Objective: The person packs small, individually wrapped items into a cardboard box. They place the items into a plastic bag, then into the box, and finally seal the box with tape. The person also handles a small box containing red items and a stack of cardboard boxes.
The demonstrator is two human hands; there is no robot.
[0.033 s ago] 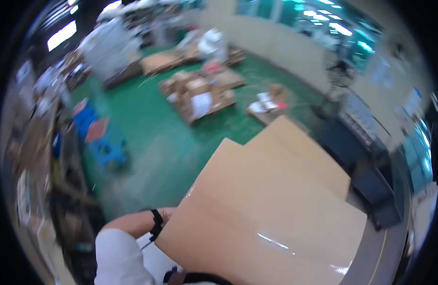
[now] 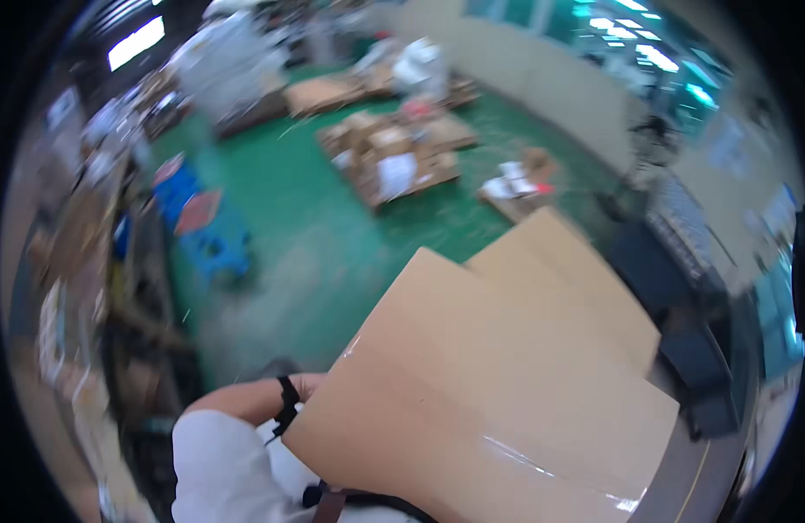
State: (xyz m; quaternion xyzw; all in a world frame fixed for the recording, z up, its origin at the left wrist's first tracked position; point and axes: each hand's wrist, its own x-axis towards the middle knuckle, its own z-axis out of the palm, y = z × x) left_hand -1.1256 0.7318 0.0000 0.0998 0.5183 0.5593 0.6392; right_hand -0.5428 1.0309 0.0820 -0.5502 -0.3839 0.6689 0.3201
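A large brown cardboard sheet with a notched far edge and a shiny strip, perhaps tape, fills the lower middle of the head view. It is held up in front of my body. My left hand is at its left edge; the fingers go behind the sheet and are hidden. A black band circles that wrist, and the arm has a white sleeve. My right hand is not in view, and the sheet covers much of the right side.
On the green floor ahead lies a pallet with cardboard pieces. A blue pallet is at left, beside cluttered racks. Dark grey bins stand at right along the wall. A large plastic-wrapped load stands farther back.
The background has shifted to the right in the picture, as my view turns left. The cardboard sheet and my left hand stay almost in the same place.
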